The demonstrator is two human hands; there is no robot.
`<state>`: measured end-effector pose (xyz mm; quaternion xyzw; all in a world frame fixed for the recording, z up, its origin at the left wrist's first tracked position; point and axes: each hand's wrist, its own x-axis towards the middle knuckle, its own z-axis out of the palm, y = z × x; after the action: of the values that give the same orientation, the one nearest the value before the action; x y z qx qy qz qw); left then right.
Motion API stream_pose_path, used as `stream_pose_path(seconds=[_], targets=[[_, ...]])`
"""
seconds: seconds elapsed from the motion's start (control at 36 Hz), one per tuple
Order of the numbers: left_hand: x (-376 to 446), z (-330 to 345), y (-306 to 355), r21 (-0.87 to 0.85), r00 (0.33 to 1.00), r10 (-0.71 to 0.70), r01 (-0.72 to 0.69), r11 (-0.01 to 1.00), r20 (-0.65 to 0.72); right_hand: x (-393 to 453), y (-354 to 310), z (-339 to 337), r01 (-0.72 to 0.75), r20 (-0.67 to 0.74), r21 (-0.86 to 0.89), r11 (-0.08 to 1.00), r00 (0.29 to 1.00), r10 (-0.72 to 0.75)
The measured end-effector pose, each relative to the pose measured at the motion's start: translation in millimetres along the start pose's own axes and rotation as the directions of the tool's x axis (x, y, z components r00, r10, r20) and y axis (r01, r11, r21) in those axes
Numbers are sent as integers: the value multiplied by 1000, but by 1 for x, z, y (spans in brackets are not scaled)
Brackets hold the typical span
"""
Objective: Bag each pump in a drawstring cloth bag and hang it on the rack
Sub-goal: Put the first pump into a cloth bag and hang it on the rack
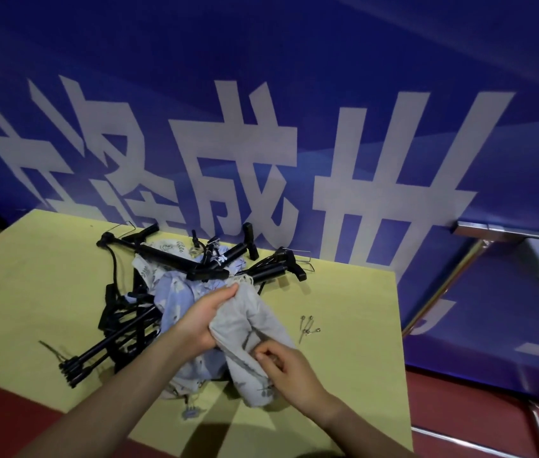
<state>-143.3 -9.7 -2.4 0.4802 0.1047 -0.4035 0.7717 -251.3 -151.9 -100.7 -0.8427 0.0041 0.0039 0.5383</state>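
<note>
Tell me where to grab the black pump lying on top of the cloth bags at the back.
Grip the black pump mid-barrel, coming from above. The barrel lies flat and bare across the cloth bags; its T-handle end is tangled among other pumps and hoses.

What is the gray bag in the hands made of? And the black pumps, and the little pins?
Gray bag: looks like soft matte cloth, since it folds and wrinkles. Black pumps: probably hard plastic, slightly shiny; could be painted metal. Little pins: likely metal, thin and silvery.
</note>
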Motion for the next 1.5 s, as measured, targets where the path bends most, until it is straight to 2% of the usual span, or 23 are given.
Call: stream_pose_path(seconds=[0.25,0.31,0.36,0.42,0.47,0.56,0.61,0.69,0.78,0.86,1.0,1.06,1.11,1.17,1.22,1.28,1.33,1.42,1.5], targets=[[-3,-10,-16,215,996,79,-70,974,-30,-13,9,-24,-54,-87,-178,983,995,39],[-4,-5,-20,278,996,77,-64,958,-36,-15,12,-30,-54,-78,-211,976,996,38],[-5,1,-24,347,995,78,-53,936,-58,-18,14,-36,-14,-12,-263,965,1000,11],[-7,7,-28,487,989,111,-47,872,-102,-19,16,-44,39,84,-341,939,996,-10],[-2,4,-32,643,988,139,-59,764,-74,-20,16,-52,78,151,-436,897,988,-12],[3,2,-42,784,994,107,-45,619,-27,-22,16,-68,120,194,-557,822,981,-11],[3,3,-46,835,996,82,-27,549,-22,-26,15,-78,120,209,-628,769,978,18],[6,-1,-50,869,998,57,-4,495,-27,-33,23,-90,50,174,-658,751,981,86],[6,-3,-53,891,998,43,21,453,-45,-44,39,-96,94,195,-699,709,979,63],[8,-5,-56,912,999,41,15,409,-35,-56,49,-94,97,197,-691,716,979,57],[14,-9,-63,887,999,25,27,460,-43,-63,61,-87,75,91,-573,816,995,-27],[15,-4,-64,830,998,48,11,558,-45,-62,60,-89,25,-1,-510,860,1000,-29],[17,2,-63,688,999,9,20,725,-39,-60,54,-94,-34,-120,-434,900,993,-20],[15,7,-57,555,999,-35,23,831,12,-57,46,-100,-36,-213,-352,935,976,-42],[16,8,-53,483,996,-72,33,875,60,-54,40,-105,-31,-281,-228,973,959,-36],[20,8,-52,431,993,-111,82,899,42,-50,36,-110,-57,-323,-103,993,946,21],[26,2,-55,402,991,-128,106,909,28,-46,32,-114,-88,-325,-52,995,943,66],[33,-5,-63,390,989,-148,128,912,22,-44,36,-114,-186,-221,-27,982,959,175],[43,-18,-78,485,983,-164,183,855,-81,-42,56,-108,-306,-105,-195,932,951,290]])
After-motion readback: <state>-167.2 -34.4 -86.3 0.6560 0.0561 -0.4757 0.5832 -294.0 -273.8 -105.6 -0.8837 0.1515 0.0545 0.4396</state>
